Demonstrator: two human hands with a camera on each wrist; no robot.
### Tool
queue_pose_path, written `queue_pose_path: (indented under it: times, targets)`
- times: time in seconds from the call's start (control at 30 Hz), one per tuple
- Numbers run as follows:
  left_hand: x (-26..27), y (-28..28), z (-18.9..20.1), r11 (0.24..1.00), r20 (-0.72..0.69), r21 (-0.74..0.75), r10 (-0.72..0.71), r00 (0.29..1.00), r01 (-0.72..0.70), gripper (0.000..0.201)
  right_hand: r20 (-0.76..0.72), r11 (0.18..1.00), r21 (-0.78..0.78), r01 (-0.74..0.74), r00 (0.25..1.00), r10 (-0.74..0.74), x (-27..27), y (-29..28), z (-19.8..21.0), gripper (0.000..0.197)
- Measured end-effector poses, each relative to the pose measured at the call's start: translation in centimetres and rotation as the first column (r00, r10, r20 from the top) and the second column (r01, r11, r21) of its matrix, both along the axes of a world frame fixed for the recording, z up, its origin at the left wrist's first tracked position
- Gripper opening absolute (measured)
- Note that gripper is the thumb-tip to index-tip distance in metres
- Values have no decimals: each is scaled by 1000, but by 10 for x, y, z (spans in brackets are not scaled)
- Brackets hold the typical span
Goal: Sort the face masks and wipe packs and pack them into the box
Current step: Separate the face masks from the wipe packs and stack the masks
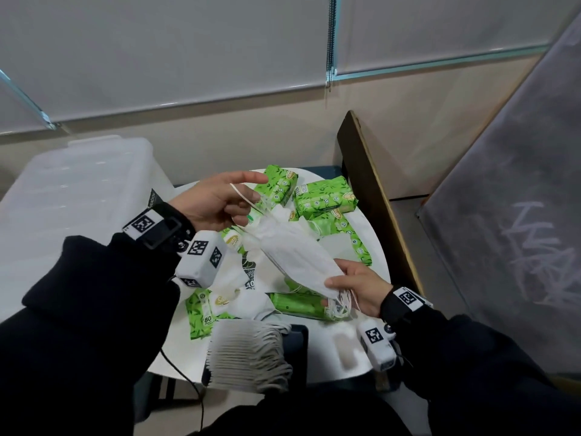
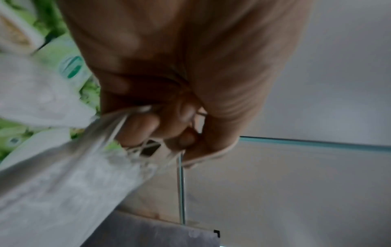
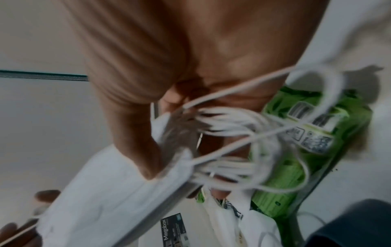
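Fingers of your right hand [image 1: 356,289] pinch the near end of a white mask bundle [image 1: 292,256]; your left hand [image 1: 217,199] grips its far end at 11 o'clock, over the table [image 1: 375,243]. Both wrist views blur. Wipe packs [image 1: 325,196] lie beneath, one reading "80". The clear box [image 1: 63,199] sits at 9 o'clock.

Two grey roller blinds [image 1: 163,48] cover the upper wall, with a beaded pull chain [image 1: 330,39] hanging between them and a beige wall band [image 1: 251,127] below. A dark board with a wooden edge [image 1: 374,196] stands upright beside the round white table [image 1: 377,247]. At right, a grey panel [image 1: 509,215] bearing chalk-like scribbles leans inward.
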State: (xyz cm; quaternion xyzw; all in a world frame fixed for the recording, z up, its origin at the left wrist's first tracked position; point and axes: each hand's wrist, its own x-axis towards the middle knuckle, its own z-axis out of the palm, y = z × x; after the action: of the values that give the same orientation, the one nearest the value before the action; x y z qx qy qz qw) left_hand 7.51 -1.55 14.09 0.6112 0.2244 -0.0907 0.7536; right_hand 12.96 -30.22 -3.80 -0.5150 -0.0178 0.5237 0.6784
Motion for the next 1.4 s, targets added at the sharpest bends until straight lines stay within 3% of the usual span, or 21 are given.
queue_pose_path:
  times: [0.1,0.17,0.3,0.4,0.53,0.6,0.63,0.7,0.77,0.8,0.83,0.9,0.97,1.03,1.07,1.1,1.17,1.2,1.27,1.33,1.4]
  targets:
    - [1,9,4,978,39,136,157,987,-161,34,14,994,-110,-27,999,29,-4,-3,-12,47]
    - [-1,18,4,954,42,173,243,969,-246,35,-63,990,-141,28,997,-37,-6,-7,-16,41]
    - [-18,39,-17,967,-101,167,212,972,-193,38,-224,963,-48,265,937,-269,3,-14,-17,19]
    - [-35,54,-42,968,-182,201,185,966,-148,39,-282,928,-1,374,890,-359,18,-22,-11,21]
    - [-59,59,-74,994,-299,64,109,948,-94,38,-373,884,36,466,827,-420,27,-25,3,20]
    - [-62,57,-77,988,-263,-54,129,956,-148,40,-380,909,46,414,849,-367,26,-22,8,16]
    - [-61,56,-75,976,-219,-113,159,963,-187,40,-325,944,49,325,899,-293,26,-21,8,16]
    - [-61,59,-68,940,-95,-238,226,969,-243,43,-28,998,-43,34,999,-36,27,-20,4,27]
    - [-61,62,-57,906,54,-345,279,959,-244,61,271,958,-215,-191,931,247,30,-19,-1,19]
    - [-61,63,-51,888,118,-392,309,944,-242,66,331,942,-246,-227,894,302,31,-19,1,12]
    - [-59,64,-47,864,164,-443,339,926,-238,66,349,949,-225,-220,891,289,35,-19,1,16]
    - [-57,63,-43,832,213,-516,356,910,-205,61,271,995,-69,-70,959,86,46,-17,7,21]
    - [-58,59,-50,891,179,-411,286,941,-193,65,93,972,62,226,968,-231,60,-15,17,27]
    - [-66,50,-74,982,-18,-104,159,987,-160,71,-173,869,129,478,873,-455,74,-12,30,33]
    - [-71,44,-88,996,-153,35,89,984,-85,69,-284,825,134,550,818,-500,79,-12,37,34]
    - [-76,37,-100,994,-266,109,24,964,5,66,-338,814,128,567,796,-502,83,-13,42,36]
    - [-82,37,-116,987,-359,139,-21,933,75,61,-293,904,127,408,886,-358,85,-15,48,39]
    - [-82,44,-119,991,-348,129,30,937,16,54,-191,956,98,278,948,-256,83,-16,48,36]
    - [-79,70,-120,976,-248,27,215,945,-215,43,34,989,-79,123,992,-121,78,-19,30,25]
    - [-77,92,-124,881,-157,-236,383,910,-411,33,111,935,-303,183,982,-156,75,-23,4,27]
    - [-77,97,-138,845,-199,-307,392,898,-437,24,112,869,-403,288,958,-266,72,-25,-14,27]
